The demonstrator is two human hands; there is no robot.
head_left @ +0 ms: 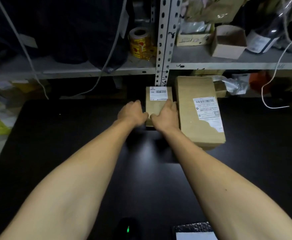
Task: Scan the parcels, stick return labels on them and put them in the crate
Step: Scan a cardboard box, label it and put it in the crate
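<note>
A small brown cardboard parcel with a white barcode label at its far end lies at the back of the black table. My left hand grips its left side and my right hand grips its right side, thumbs meeting on its near edge. A larger brown parcel with a torn white label lies touching it on the right. A dark scanner with a green light sits at the near table edge. No crate is in view.
A metal shelf rack stands behind the table with a yellow label roll, small cartons and bags. White cables hang at left and right. A dark pouch with a white sheet lies at the near right edge.
</note>
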